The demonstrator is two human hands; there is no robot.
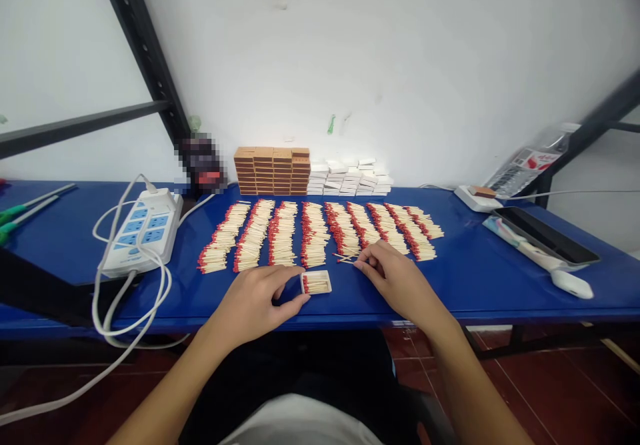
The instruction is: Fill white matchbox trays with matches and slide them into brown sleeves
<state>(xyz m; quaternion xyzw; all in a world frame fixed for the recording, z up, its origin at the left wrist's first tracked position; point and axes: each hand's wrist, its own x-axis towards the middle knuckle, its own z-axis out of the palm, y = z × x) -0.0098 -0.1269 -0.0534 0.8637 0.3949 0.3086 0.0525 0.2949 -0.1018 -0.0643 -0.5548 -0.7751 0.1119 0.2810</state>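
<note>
Matchbox tray (320, 287) is parked at bottom center of the frame, part-filled, match heads all to the left. Its left end is pinched between thumb and forefinger of the left hand (260, 298), a decent way for it to be steadied. By the right hand (393, 275), a few loose matchsticks (345, 259) are nipped at their plain ends, heads left too; exactly how many can't be told. They're a bit crossed, so they'd be best squared up first, then laid in flat from the right with that heading kept. The tray shouldn't be squeezed hard, since thin walls could probably be bowed.

Biggest nuisance: the match rows (315, 238) fanned across mid-frame, set so close behind both hands that they could easily be knocked by a knuckle. The tray is also placed near the front edge of the blue tabletop (450, 291).

Farther back, brown matchboxes (273, 173) are stacked at upper center, with white trays (350, 179) piled beside them. The left side is cluttered by a power strip (131, 248) and its looping white cable (163, 298); a phone (547, 235) and plastic bottle (533, 160) are kept well off right.
</note>
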